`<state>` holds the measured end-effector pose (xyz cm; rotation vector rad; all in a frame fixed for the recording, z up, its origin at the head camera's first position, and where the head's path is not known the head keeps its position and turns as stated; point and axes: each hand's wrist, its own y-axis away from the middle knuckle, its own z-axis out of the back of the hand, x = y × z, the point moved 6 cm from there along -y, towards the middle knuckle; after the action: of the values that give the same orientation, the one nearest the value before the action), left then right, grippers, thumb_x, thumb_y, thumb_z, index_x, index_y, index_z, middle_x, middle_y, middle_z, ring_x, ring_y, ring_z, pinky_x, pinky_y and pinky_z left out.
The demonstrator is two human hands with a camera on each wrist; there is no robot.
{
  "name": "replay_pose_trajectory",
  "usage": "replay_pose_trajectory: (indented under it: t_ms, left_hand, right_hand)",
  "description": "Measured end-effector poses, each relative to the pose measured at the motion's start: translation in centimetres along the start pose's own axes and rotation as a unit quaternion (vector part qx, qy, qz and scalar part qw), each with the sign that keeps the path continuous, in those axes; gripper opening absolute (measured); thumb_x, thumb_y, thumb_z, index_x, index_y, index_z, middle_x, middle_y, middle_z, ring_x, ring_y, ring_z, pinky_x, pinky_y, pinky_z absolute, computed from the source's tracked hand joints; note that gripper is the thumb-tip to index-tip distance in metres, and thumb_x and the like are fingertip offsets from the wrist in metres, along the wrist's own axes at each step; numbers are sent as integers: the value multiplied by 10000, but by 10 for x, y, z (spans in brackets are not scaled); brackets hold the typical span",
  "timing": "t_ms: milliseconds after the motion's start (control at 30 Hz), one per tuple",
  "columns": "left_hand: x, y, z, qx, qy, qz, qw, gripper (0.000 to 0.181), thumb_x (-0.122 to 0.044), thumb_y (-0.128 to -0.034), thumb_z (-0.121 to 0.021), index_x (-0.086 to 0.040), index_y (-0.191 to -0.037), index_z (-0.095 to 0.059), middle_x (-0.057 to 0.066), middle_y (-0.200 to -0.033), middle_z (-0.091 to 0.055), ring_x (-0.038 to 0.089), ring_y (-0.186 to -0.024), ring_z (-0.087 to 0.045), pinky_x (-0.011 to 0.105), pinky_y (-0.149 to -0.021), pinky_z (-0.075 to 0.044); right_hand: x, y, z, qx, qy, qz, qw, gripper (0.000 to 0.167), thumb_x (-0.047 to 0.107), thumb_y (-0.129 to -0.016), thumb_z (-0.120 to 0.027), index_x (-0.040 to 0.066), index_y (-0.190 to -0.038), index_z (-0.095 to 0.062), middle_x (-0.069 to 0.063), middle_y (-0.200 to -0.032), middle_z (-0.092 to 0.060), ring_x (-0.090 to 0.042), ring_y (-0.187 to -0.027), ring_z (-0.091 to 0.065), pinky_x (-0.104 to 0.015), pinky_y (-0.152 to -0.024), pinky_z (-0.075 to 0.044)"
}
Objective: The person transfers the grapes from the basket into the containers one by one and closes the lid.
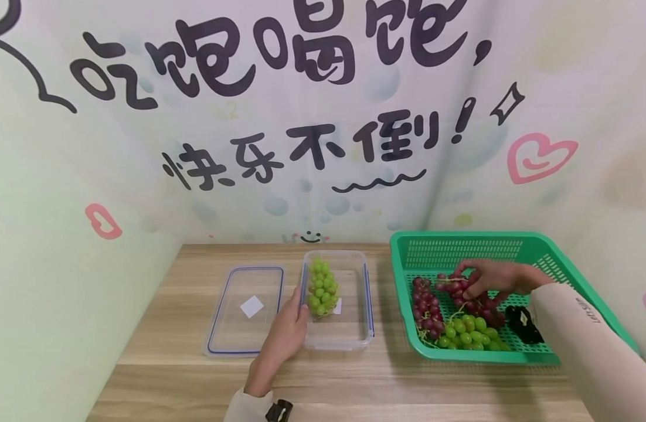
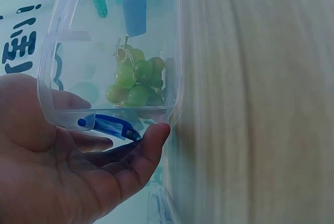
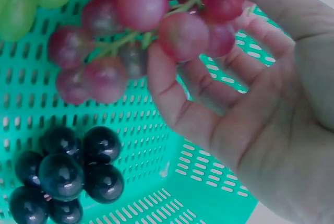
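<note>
In the head view a clear container (image 1: 354, 340) holds a bunch of green grapes (image 1: 323, 287) along its left side. My left hand (image 1: 288, 331) touches the container's left wall; in the left wrist view that hand (image 2: 78, 166) has its fingers and thumb around the edge by a blue clip (image 2: 112, 126). Over the green basket (image 1: 407, 316), my right hand (image 1: 494, 278) pinches a bunch of red grapes (image 1: 455, 286). The right wrist view shows the hand (image 3: 235, 93) with thumb and fingers at the red bunch (image 3: 141, 10), above the basket floor.
A clear lid (image 1: 230, 328) with a blue seal and a white label lies left of the container. Inside the basket are another red bunch (image 1: 425, 308), green grapes (image 1: 468, 333) and black grapes (image 1: 523, 323). A printed wall cloth (image 1: 302, 205) stands behind the table.
</note>
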<state>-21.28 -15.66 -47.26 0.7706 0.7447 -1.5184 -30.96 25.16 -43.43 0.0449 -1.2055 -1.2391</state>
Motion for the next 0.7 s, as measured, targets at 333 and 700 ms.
replay_pose_trajectory:
  t_ms: [333,700]
  left_hand:
    - [-2,1,0,2,-14,-16,10000,545,-117,-1063,-333,71,-1548,-173,349,-1509,-336,458,-1402,-349,594,-1133,-329]
    - [-2,0,0,14,9,-33,10000,541,-109,-1061,-334,58,-1552,-179,340,-1512,-341,457,-1396,-360,597,-1122,-343]
  right_hand:
    - [15,1,13,-231,-575,500,9968,631,261,-941,-685,75,-1438,-342,-209,-1303,-554,-286,-1018,-619,-511,-809,-587]
    - [32,4,17,-394,-1002,668,9919,636,294,-964,-654,79,-1452,-308,-196,-1265,-556,-294,-1079,-601,-520,-863,-577]
